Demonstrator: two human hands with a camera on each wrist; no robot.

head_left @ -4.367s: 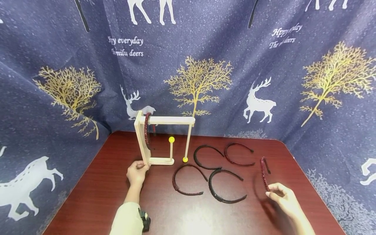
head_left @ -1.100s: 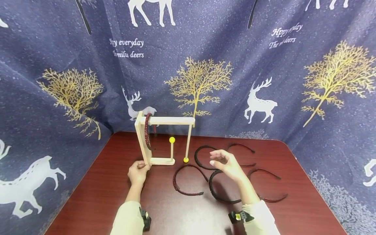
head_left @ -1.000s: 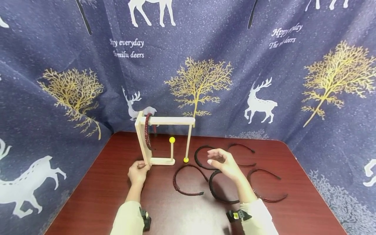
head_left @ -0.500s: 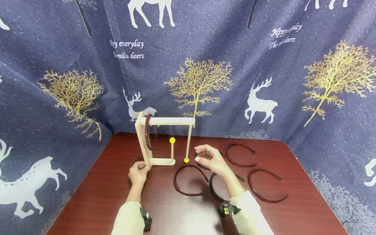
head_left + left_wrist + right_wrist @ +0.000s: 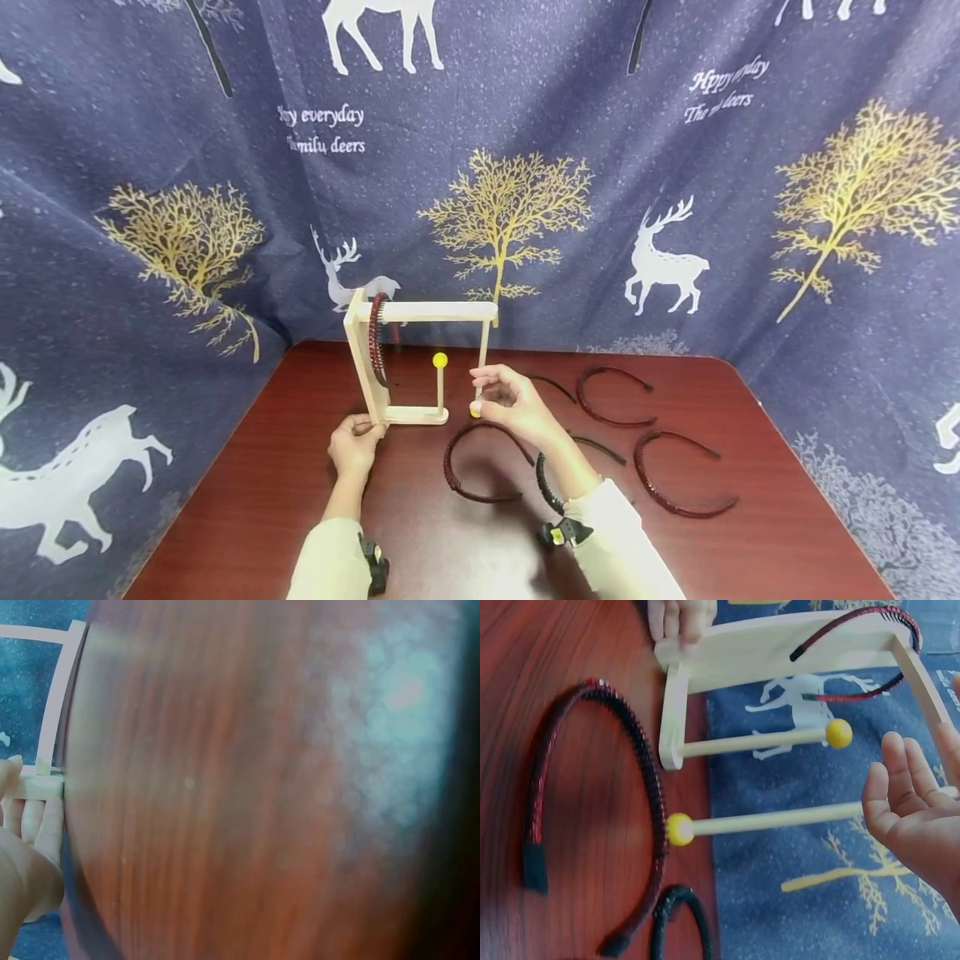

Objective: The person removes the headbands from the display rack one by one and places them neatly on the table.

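Note:
A pale wooden stand point(image 5: 363, 358) rises at the table's left-centre, a dark red toothed headband point(image 5: 375, 342) hanging on its upper arm beside the upright. My left hand point(image 5: 352, 447) pinches the stand's foot, thumb above and fingers below in the left wrist view. From the upper arm's tip a thin rod point(image 5: 484, 343) hangs down, ending in a yellow ball point(image 5: 680, 829). Beside that rod is my right hand point(image 5: 521, 414), fingers loosely bent and holding nothing; contact with the rod cannot be told. Below it lies a red toothed headband point(image 5: 452, 468), and a black headband point(image 5: 549, 490) is partly under the forearm.
Another black headband point(image 5: 555, 385) is mostly behind the right hand. Two red headbands, one farther back point(image 5: 587, 400) and one nearer point(image 5: 649, 479), lie at the right of the reddish-brown table point(image 5: 255, 492). A short post with a yellow ball point(image 5: 440, 360) stands on the stand's lower arm.
The red headband my right hand held at the far right lies on the table there. Emptied, that hand has moved left to the hanging rod. My left hand stays on the stand.

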